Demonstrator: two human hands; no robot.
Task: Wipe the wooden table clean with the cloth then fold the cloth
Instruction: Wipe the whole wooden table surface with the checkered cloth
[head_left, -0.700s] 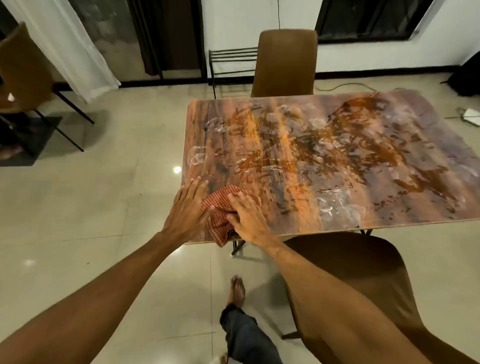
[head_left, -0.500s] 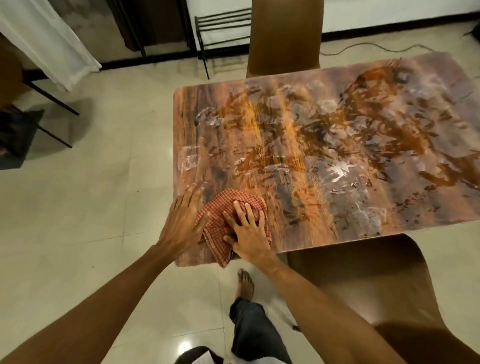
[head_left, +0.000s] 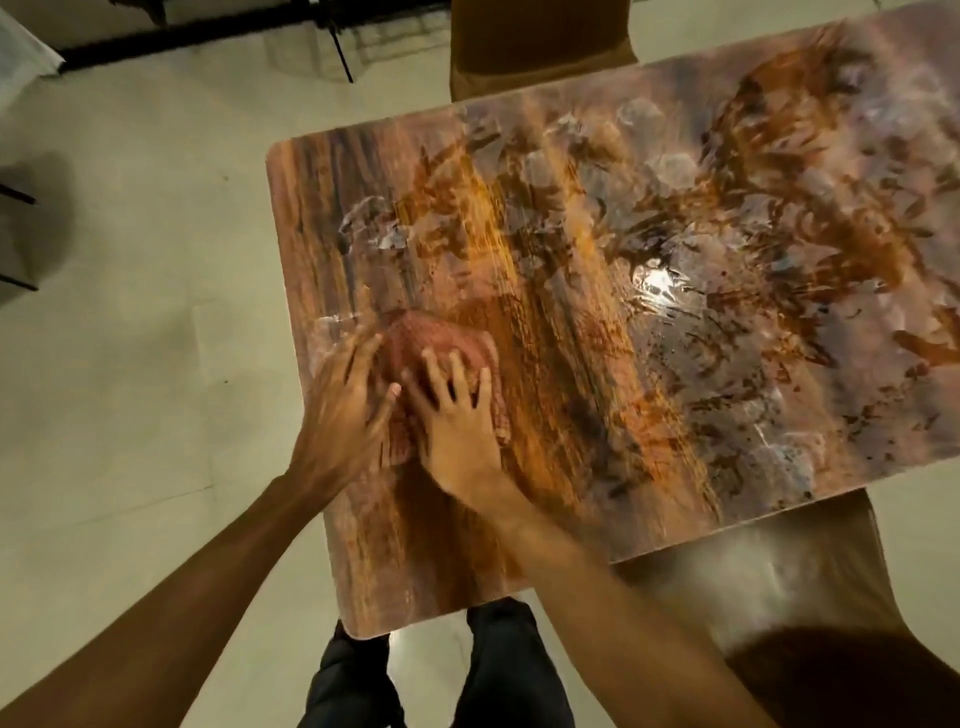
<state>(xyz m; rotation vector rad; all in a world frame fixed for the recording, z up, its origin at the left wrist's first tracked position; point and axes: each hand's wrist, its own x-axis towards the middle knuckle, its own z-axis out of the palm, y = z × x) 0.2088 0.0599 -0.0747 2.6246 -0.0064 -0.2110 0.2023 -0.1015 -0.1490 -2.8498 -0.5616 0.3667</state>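
Note:
A red checked cloth (head_left: 436, 340) lies bunched on the left part of the wooden table (head_left: 597, 322), whose top is smeared with brown and whitish streaks. My right hand (head_left: 460, 415) presses flat on the cloth with fingers spread. My left hand (head_left: 345, 410) rests at the cloth's left side, fingers partly on it and partly on the table near the left edge. Much of the cloth is hidden under both hands, and the picture is blurred by motion.
A brown chair (head_left: 540, 47) stands at the table's far side and another brown chair (head_left: 795, 613) at the near right. A black metal rack (head_left: 332, 36) is by the wall. My legs (head_left: 441, 670) are under the near table edge on the tiled floor.
Both hands have pushed the cloth away from the near edge, further onto the table. The view has tilted down and moved closer over the table.

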